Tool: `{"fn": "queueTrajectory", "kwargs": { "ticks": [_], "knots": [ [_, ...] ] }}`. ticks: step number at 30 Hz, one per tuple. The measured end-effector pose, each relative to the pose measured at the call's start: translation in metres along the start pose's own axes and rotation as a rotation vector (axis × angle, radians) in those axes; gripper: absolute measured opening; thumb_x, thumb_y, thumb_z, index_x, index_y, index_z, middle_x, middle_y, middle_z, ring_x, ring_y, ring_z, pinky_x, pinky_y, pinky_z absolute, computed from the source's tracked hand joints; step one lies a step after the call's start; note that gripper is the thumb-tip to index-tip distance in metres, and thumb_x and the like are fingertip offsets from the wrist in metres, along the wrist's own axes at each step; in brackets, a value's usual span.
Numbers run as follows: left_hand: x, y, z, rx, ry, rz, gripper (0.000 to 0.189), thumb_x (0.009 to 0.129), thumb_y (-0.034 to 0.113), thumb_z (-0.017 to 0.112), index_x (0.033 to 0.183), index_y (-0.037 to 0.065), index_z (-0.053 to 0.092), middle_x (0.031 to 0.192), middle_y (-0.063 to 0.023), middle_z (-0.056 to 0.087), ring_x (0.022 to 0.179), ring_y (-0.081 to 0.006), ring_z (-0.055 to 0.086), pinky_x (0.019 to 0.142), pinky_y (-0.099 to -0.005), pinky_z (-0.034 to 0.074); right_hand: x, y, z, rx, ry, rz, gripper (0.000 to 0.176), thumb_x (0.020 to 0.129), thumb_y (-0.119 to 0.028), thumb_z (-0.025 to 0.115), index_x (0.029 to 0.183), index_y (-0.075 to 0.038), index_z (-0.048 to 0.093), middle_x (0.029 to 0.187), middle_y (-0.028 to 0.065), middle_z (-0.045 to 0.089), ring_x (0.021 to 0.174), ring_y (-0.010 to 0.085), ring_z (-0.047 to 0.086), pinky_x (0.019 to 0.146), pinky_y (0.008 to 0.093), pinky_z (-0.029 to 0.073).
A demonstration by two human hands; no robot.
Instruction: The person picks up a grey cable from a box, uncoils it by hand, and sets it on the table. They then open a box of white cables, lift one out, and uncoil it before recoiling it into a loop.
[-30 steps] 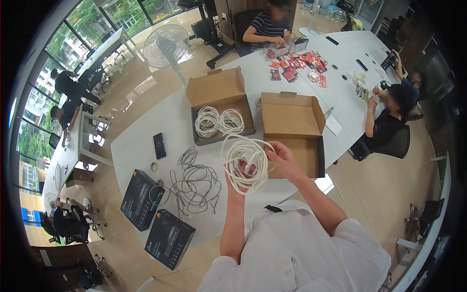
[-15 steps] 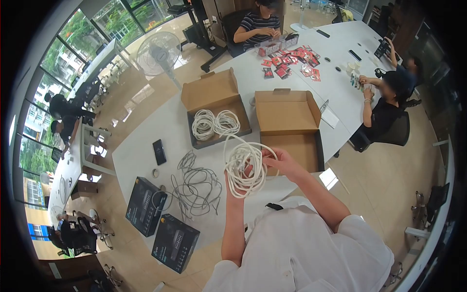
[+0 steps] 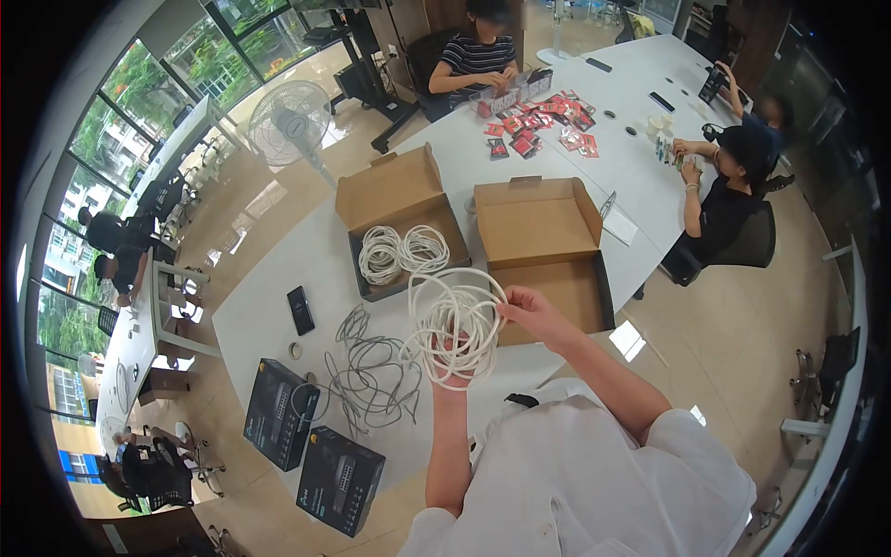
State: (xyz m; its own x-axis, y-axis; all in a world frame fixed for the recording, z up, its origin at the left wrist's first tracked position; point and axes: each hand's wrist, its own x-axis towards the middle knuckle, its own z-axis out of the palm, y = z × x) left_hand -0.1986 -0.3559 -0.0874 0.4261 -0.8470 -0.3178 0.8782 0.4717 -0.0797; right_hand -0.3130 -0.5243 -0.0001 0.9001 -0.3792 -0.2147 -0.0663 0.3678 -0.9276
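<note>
A loosely coiled white cable (image 3: 461, 325) is held up over the near edge of the table. My left hand (image 3: 452, 362) grips the coil from below, its fingers partly hidden by the loops. At the coil's right side, my right hand (image 3: 527, 311) pinches one loop between thumb and fingers. Just beyond, an open cardboard box (image 3: 394, 193) contains two coiled white cables (image 3: 404, 253). To its right stands another open box (image 3: 538, 215) with a bare brown inside. A tangle of grey cable (image 3: 371, 376) lies on the table left of my hands.
Two dark printed boxes (image 3: 281, 408) sit at the table's near left corner. A phone (image 3: 300, 310) and a tape roll (image 3: 295, 351) lie behind them. Red packets (image 3: 538, 125) are spread farther off, near a seated person in stripes. Other people sit at right. A fan (image 3: 292, 123) stands beyond the table.
The coil has shifted slightly left, and its loops look more spread. My right hand has moved from within the loops to the coil's right edge. The view has tilted slightly.
</note>
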Motion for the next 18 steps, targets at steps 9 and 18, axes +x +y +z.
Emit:
{"fn": "queueTrajectory", "kwargs": {
  "ticks": [9, 18],
  "knots": [
    [-0.006, -0.015, 0.018, -0.015, -0.095, 0.051, 0.044, 0.090, 0.028, 0.052, 0.126, 0.002, 0.052, 0.116, -0.0159, 0.062, 0.102, -0.0275, 0.063, 0.080, -0.0419, 0.057, 0.002, -0.015, 0.011, 0.497, -0.126, 0.115, 0.017, 0.096, -0.023, 0.052, 0.105, -0.010, 0.055, 0.096, -0.0007, 0.062, 0.087, 0.0065, 0.056, 0.077, 0.0252, 0.044],
    [-0.001, -0.028, 0.001, -0.118, 0.202, -0.093, 0.035, 0.091, 0.025, 0.047, 0.113, 0.001, 0.059, 0.100, -0.0142, 0.066, 0.089, -0.0275, 0.065, 0.090, -0.0468, 0.050, 0.002, 0.002, -0.003, 0.240, -0.020, 0.069, 0.015, 0.094, -0.024, 0.057, 0.100, -0.010, 0.058, 0.078, -0.0039, 0.055, 0.071, 0.0046, 0.049, 0.068, 0.0223, 0.042]
  ]
}}
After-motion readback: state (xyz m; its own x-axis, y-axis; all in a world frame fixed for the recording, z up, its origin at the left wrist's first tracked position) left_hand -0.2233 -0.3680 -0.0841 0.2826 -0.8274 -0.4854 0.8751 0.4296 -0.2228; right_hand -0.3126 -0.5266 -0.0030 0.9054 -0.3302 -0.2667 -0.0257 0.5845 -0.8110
